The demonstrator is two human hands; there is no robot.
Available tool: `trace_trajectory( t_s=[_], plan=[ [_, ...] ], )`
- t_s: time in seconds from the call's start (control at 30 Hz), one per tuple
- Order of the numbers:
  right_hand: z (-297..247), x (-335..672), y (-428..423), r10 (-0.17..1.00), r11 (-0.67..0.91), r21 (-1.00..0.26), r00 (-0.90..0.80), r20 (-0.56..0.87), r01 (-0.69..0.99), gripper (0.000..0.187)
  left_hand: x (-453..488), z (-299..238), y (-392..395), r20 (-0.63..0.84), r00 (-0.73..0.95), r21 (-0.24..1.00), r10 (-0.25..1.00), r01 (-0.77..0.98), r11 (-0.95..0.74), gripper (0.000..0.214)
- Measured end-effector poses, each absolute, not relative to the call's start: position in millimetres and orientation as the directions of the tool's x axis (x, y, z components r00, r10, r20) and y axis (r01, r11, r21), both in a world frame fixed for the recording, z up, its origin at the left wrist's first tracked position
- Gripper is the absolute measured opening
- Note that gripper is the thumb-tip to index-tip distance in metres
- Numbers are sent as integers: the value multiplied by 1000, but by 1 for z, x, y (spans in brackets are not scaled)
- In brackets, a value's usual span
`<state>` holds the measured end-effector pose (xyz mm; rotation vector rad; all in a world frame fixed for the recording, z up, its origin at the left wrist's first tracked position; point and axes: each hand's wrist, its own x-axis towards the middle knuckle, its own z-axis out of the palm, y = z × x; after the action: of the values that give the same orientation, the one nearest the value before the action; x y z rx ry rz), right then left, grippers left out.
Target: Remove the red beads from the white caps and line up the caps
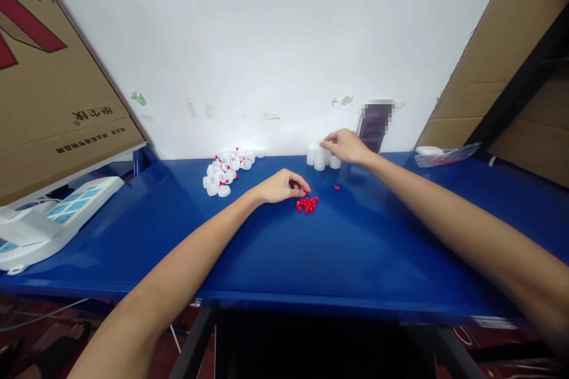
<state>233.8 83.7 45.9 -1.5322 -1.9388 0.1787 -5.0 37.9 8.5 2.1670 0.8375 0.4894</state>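
My left hand (283, 186) is closed at the fingertips on a small red piece, at the back edge of a cluster of small, shiny red pieces (307, 206) on the blue table. My right hand (347, 145) is over a group of white cylindrical containers (319, 158) by the wall, thumb and fingers pinched together at their tops. Whether anything sits between those fingertips is too small to make out, and the hand partly hides the containers behind. One more red piece (336, 188) lies alone, nearer me than the containers.
Left of my left hand is a pile of white round caps (224, 190), with red bits among them. A dark phone-like slab (373, 126) leans on the wall. A clear plastic bag (448, 156) lies far right, a white power strip (66, 213) at left. Cardboard (66, 83) flanks the table.
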Motion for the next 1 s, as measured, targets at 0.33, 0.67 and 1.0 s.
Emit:
trace_trajectory(
  t_s=[0.33, 0.67, 1.0],
  plan=[
    [60, 229, 64, 845, 298, -512, 27, 534, 805, 25, -5, 6, 38, 85, 720, 756, 689, 404, -515, 22],
    [3, 249, -9, 823, 488, -26, -451, 346, 872, 41, -5, 3, 42, 96, 742, 768, 664, 369, -524, 21],
    [-2, 255, -7, 773, 601, -60, -560, 298, 797, 27, -18, 22, 39, -11, 731, 666, 683, 515, -540, 24]
  ],
)
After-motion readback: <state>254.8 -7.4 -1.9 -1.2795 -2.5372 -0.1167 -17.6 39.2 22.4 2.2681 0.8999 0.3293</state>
